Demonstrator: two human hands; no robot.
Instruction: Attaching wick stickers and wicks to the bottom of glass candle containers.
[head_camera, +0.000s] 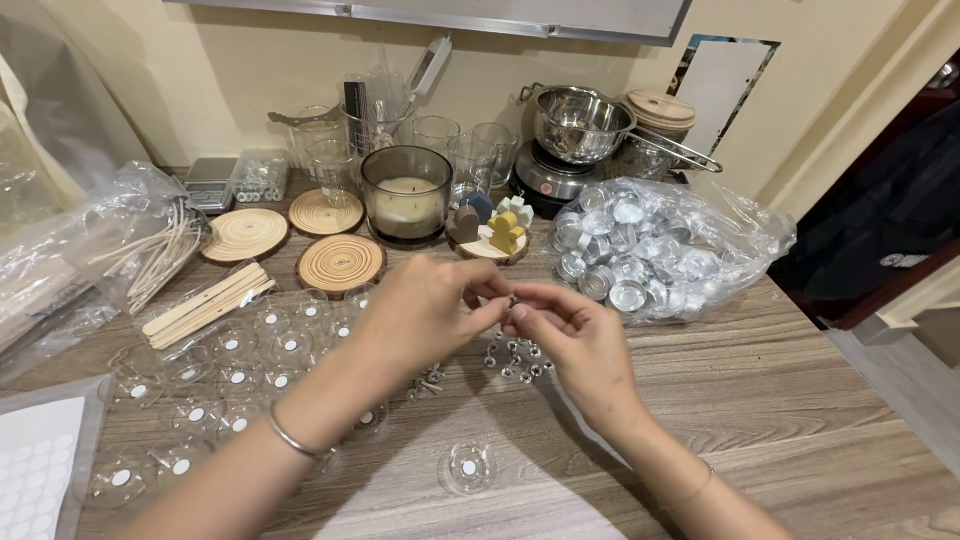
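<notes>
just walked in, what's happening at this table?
A person's left hand and right hand meet over the wooden table, pinching a small metal wick tab between the fingertips. More tabs lie just below. Clear round plastic cups with white stickers are spread to the left, and a bag of silver tealight cups sits to the right.

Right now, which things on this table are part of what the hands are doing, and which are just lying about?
In use: left hand, right hand, wick tab pinched between them, loose tabs, clear cups.

Lying about: jar candle, wood slices, bag of tins, steel pot, wooden sticks.
</notes>
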